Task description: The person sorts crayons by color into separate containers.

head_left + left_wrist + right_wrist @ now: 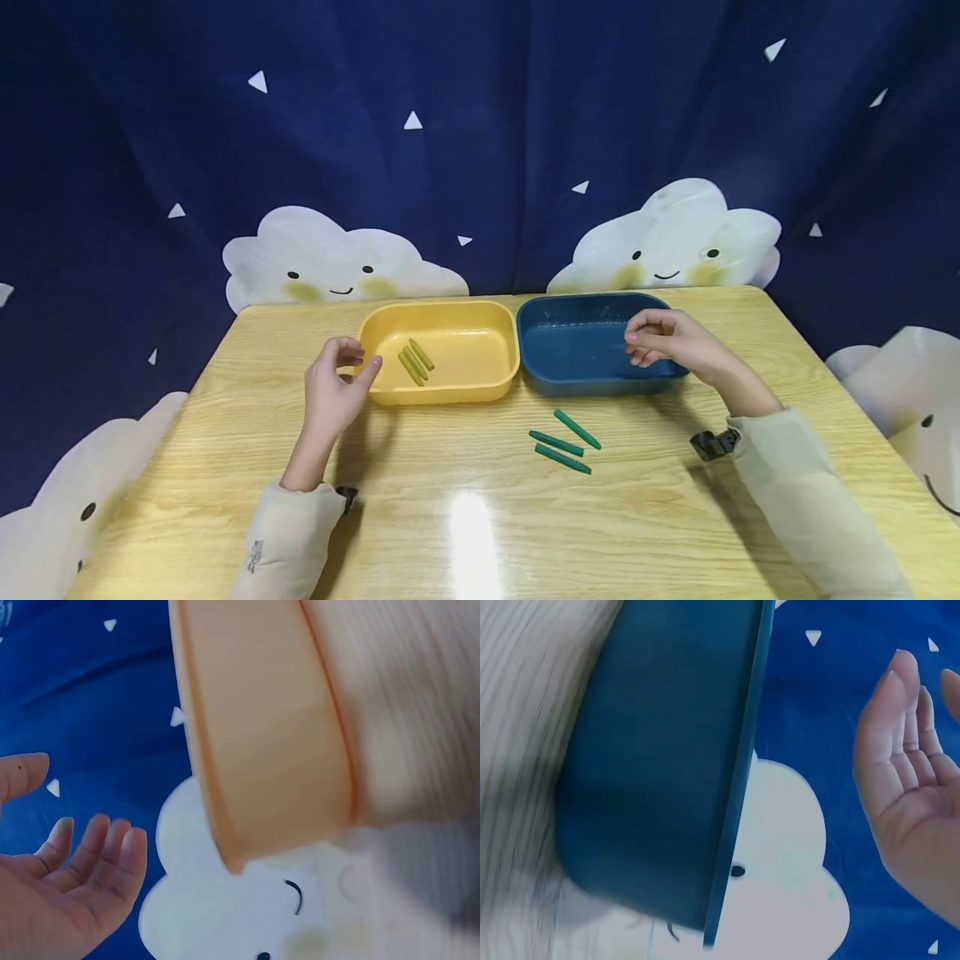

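Observation:
My left hand [335, 390] hovers at the left end of a yellow plastic bin [442, 393], thumb and fingers apart with nothing between them. Inside that bin lie three yellow crayons [422, 355]. Over the right end of a dark blue bin [592, 386] is my right hand [678, 340], its fingers loosely bent. The right wrist view shows this palm [922, 814] holding nothing, beside the blue bin's wall [656, 765]. In the left wrist view the left palm [71, 900] is likewise bare, apart from the yellow bin's wall [262, 727]. Three green crayons [557, 442] lie on the table before the blue bin.
The two bins stand side by side near the back of a light wooden table [420, 500]. Behind it hangs a dark blue curtain [480, 150] with clouds and white triangles. A black wrist device [712, 445] sits at the right sleeve.

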{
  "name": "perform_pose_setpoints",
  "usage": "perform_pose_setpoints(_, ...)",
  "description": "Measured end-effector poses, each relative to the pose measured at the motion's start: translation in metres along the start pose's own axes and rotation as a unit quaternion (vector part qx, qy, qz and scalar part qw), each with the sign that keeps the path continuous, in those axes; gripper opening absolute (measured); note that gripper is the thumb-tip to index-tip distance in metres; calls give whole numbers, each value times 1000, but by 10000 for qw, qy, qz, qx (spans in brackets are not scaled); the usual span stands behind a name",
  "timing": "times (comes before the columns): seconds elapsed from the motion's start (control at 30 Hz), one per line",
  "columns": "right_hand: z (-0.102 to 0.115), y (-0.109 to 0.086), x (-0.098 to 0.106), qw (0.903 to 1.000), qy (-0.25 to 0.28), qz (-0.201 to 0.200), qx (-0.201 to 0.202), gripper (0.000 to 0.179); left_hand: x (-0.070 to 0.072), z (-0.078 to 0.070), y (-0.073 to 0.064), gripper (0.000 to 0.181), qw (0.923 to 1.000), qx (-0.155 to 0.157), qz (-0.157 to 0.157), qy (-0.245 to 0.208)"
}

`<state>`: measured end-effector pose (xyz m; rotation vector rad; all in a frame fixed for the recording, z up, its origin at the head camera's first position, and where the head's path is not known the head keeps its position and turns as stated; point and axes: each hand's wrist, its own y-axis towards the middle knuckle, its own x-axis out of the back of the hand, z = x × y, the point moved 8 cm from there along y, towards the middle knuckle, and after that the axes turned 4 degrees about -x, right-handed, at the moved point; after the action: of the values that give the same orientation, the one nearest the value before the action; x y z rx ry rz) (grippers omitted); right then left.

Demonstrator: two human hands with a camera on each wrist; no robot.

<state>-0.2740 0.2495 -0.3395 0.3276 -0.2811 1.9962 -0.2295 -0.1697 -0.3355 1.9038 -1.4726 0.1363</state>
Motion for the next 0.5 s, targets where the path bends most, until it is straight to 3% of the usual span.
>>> perform_pose_setpoints(0.2, -8, -19, 25, 9984, 318, -420, 184, 7, -6, -16, -6, 21, 9992, -263, 232, -189)
perform_pose_setpoints(0.33, -13, -30, 40, 9945, 686, -702, 369, 16, -12, -27, -12, 19, 9980, -425, 362, -298)
perform_pose_setpoints(0.5, -23, -41, 55, 9924, 558, -982, 494, 19, -21, -34, -21, 19, 9956, -595, 538, -485)
